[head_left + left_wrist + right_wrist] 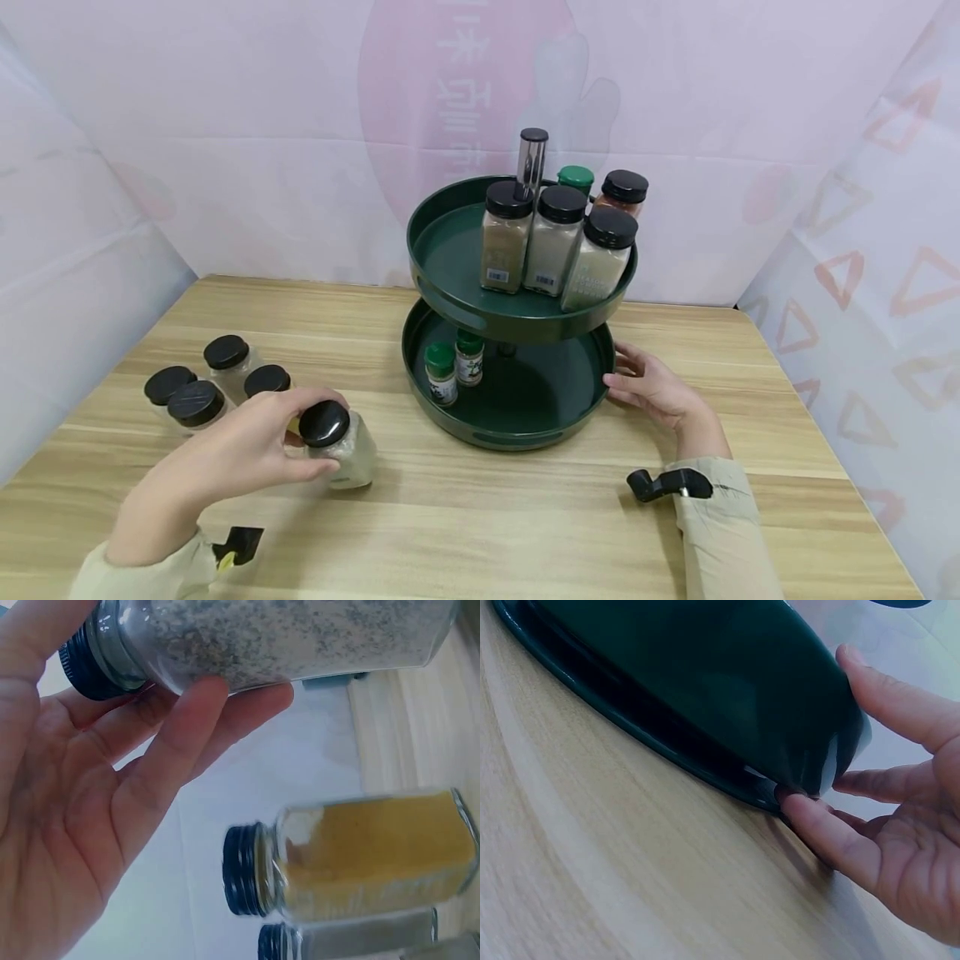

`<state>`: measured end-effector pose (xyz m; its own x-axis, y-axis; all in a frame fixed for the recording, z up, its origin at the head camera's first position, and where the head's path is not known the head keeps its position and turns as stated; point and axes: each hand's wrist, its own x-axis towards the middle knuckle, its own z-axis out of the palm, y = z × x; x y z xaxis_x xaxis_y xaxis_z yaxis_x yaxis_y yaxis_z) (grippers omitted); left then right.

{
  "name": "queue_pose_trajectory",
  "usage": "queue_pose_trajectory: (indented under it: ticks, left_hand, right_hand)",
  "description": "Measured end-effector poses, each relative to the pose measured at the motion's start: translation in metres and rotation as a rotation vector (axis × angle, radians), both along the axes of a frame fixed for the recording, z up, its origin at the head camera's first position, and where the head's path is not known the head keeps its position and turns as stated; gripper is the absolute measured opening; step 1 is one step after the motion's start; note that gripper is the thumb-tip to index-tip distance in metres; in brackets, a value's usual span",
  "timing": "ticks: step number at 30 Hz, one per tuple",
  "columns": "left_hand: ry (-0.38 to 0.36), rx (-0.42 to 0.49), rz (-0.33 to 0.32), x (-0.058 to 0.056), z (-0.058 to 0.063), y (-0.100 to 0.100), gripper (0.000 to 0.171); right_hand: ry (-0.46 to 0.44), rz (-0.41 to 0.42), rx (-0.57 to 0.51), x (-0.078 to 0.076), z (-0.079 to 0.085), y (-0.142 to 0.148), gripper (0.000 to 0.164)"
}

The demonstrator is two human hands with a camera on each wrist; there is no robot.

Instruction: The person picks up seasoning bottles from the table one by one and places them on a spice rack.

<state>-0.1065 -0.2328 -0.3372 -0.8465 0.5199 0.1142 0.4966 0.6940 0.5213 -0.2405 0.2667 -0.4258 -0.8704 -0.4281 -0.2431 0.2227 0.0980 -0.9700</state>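
My left hand [258,446] holds a square clear spice jar [356,454] with a black lid, thumb on the near side and fingers behind. In the left wrist view, pale speckled seasoning fills that jar [285,637]. My right hand [660,390] holds the right edge of a dark green two-tier turntable [517,440] at its lower tray. Up close, the thumb of the right hand [907,817] touches the tray's upper rim, and its fingers reach the wall and bottom edge. Some right fingers are partly hidden.
Several black-lidded jars [197,404] stand at the left, one holding yellow powder [382,851]. Two small green-capped bottles [470,367] stand in the lower tray. The upper tray [450,250] carries several jars [506,250] and a tall slim container [532,158]. White printed cloth [262,167] surrounds the wooden table [480,525].
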Motion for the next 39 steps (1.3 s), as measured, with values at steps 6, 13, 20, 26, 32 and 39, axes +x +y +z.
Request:
queue_pose_trajectory:
  ticks: [6, 13, 20, 26, 32, 39]
  left_hand:
    - [0.004, 0.025, -0.029, -0.006, 0.005, 0.012, 0.045]
    - [0.068, 0.009, -0.026, -0.008, 0.012, 0.022, 0.049]
    - [0.143, 0.029, -0.068, -0.014, 0.018, 0.035, 0.048]
    - [0.143, 0.048, -0.115, -0.019, 0.024, 0.044, 0.045]
    - [0.157, 0.071, -0.132, -0.025, 0.028, 0.052, 0.048]
    - [0.177, 0.106, -0.146, -0.033, 0.032, 0.063, 0.052]
  right_hand:
    - [0.007, 0.005, -0.009, 0.000, 0.002, 0.000, 0.085]
    - [0.011, 0.016, -0.018, 0.000, 0.001, -0.001, 0.086]
    - [0.015, 0.012, -0.014, 0.000, 0.000, 0.001, 0.086]
    - [0.010, 0.015, -0.015, 0.000, -0.001, 0.000, 0.086]
    - [0.018, 0.020, -0.019, 0.000, -0.002, 0.000, 0.085]
    - [0.012, 0.014, -0.014, 0.002, 0.000, 0.000, 0.085]
